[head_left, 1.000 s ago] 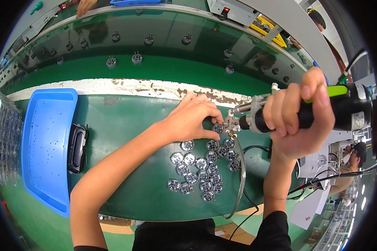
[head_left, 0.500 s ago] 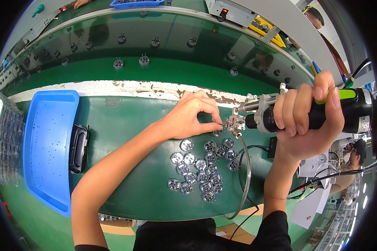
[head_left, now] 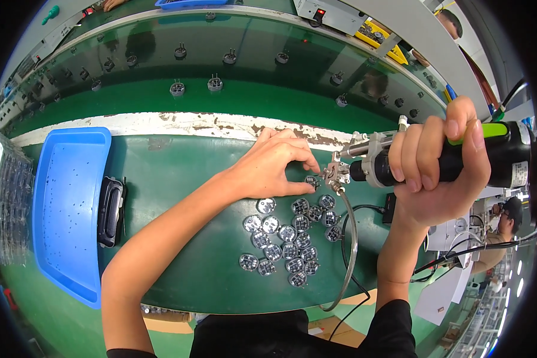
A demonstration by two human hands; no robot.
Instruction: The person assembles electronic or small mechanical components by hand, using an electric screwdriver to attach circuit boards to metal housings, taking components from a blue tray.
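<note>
My left hand [head_left: 277, 164] reaches over the green bench, thumb and forefinger closed around a small round component [head_left: 311, 181] with a clear rim. In my right hand [head_left: 438, 155] is a black electric screwdriver [head_left: 508, 156] with a green lever, held level and wrapped by the fingers. Its metal nose piece [head_left: 337, 172] sits right beside the component at my left fingertips; whether the two touch is hard to see. Several similar round components [head_left: 289, 250] lie grouped on the bench below my hands.
At the left stand a blue tray [head_left: 71, 209] with tiny dark pieces in it and a black case [head_left: 111, 212]. A clear hose [head_left: 353, 256] hangs from the screwdriver nose. Beyond the worn white ledge [head_left: 179, 124], a green conveyor [head_left: 131, 102] carries spaced components. Another person [head_left: 500, 232] is at right.
My left thumb and forefinger have shifted slightly, showing more of the component between them. The components on the conveyor have moved a little to the right. The screwdriver has barely moved.
</note>
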